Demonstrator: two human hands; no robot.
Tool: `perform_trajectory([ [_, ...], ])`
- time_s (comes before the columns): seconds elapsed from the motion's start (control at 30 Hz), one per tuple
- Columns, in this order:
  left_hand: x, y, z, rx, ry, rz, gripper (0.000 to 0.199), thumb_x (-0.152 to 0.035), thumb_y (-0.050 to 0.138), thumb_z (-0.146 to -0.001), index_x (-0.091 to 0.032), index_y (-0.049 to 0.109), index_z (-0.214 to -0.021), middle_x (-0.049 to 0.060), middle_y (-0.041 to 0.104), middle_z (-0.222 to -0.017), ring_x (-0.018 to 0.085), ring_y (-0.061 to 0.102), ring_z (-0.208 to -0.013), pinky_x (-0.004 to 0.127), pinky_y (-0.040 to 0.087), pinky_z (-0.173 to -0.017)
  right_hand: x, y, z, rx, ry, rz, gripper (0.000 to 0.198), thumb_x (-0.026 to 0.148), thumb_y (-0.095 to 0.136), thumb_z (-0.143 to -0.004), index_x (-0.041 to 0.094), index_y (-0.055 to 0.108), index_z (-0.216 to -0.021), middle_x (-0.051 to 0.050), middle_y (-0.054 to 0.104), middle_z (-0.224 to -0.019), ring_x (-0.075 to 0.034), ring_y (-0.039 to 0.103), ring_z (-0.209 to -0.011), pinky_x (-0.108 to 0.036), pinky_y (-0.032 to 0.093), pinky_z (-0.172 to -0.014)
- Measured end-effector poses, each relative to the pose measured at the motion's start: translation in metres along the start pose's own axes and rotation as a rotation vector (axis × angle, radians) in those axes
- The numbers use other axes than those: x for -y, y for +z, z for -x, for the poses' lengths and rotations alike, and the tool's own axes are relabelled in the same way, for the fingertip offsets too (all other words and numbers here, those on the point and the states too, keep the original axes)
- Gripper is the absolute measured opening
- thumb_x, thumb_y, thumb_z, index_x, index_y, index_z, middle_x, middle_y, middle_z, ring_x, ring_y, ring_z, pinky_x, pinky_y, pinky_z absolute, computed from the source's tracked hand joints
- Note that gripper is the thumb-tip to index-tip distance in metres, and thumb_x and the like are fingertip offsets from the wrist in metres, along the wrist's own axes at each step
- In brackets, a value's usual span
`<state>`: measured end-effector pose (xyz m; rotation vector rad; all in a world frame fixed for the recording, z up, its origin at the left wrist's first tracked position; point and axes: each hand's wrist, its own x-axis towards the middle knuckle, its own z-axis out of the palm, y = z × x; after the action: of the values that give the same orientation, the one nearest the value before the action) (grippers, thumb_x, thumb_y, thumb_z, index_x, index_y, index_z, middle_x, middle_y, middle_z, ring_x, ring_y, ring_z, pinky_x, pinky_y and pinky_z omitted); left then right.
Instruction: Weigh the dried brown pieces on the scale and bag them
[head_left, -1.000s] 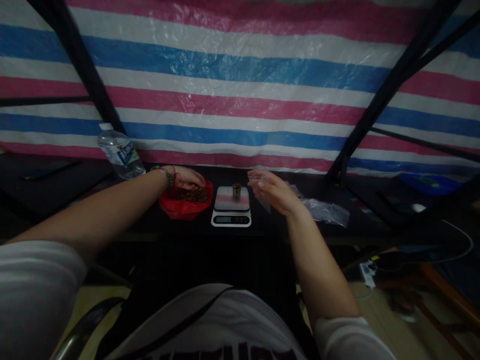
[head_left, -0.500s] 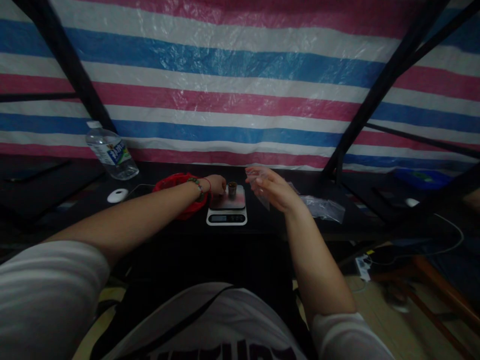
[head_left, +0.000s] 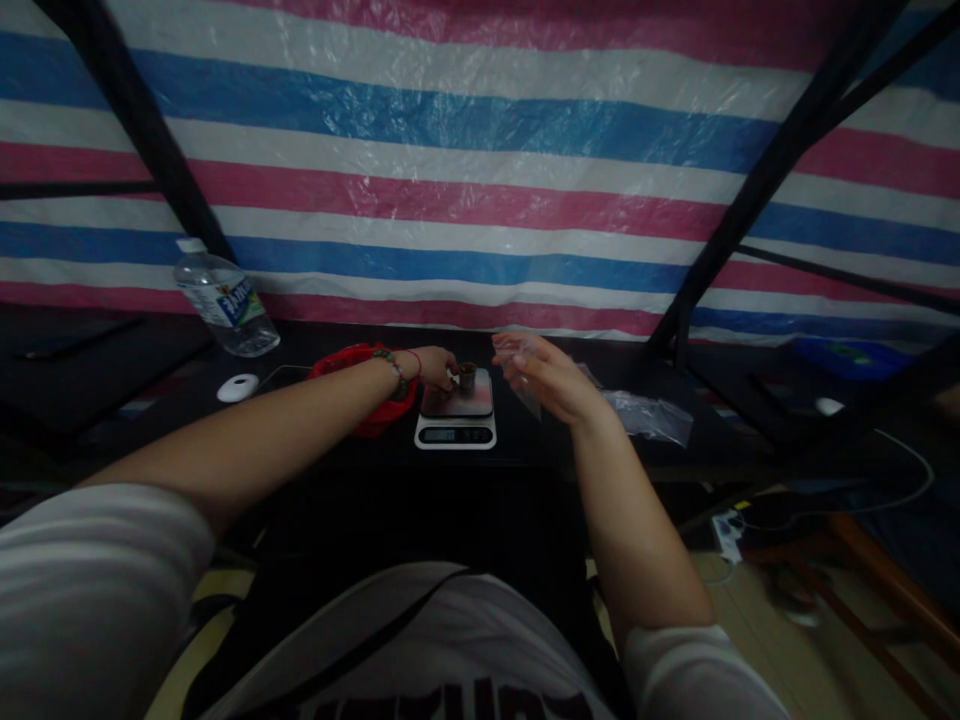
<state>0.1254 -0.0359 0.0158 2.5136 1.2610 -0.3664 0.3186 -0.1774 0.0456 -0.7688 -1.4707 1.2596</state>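
A white kitchen scale (head_left: 456, 436) with a lit display lies on the black table in front of me. On its metal plate stands a small metal cup (head_left: 467, 379), brownish at the top. My left hand (head_left: 437, 367), with a beaded bracelet at the wrist, is at the cup's left side, fingers pinched together. What it holds is too small and dim to make out, with something dark by the fingertips. Just right of the scale, my right hand (head_left: 551, 378) is raised and closed on a clear plastic bag (head_left: 529, 395). Under my left wrist lies a red plastic bag (head_left: 360, 415).
More clear plastic bags (head_left: 651, 416) lie right of my right hand. A large water bottle (head_left: 229, 305) and a white computer mouse (head_left: 238, 387) are on the left. Black metal frame bars slant up on both sides before a striped plastic sheet (head_left: 465, 220).
My left hand has moved slightly right, its fingertips now against or very close to the cup. My right hand keeps the clear bag in nearly the same place.
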Motion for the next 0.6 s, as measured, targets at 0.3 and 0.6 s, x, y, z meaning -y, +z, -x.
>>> perform_trajectory([
  [0.3,0.016,0.004,-0.002,-0.104,-0.011,0.128,0.054,-0.023,0.061,-0.068,-0.015,0.058,-0.12,0.008,0.07,-0.1,0.017,0.063,-0.08,0.022,0.047,-0.069,-0.001,0.001,0.0,0.002,0.008,-0.01,0.038,0.041,0.071,-0.071,0.025,0.063,-0.106,-0.002,0.064,-0.097,-0.011,0.056,-0.074,-0.022,0.045,-0.063],
  [0.6,0.029,0.012,0.004,-0.115,-0.098,0.121,0.038,-0.02,0.06,-0.065,-0.016,0.069,-0.102,0.006,0.072,-0.097,0.018,0.063,-0.086,0.021,0.047,-0.075,-0.001,0.003,0.0,0.018,0.023,-0.036,0.037,0.038,0.072,-0.072,0.025,0.063,-0.105,-0.002,0.064,-0.098,-0.011,0.057,-0.076,-0.023,0.046,-0.065],
])
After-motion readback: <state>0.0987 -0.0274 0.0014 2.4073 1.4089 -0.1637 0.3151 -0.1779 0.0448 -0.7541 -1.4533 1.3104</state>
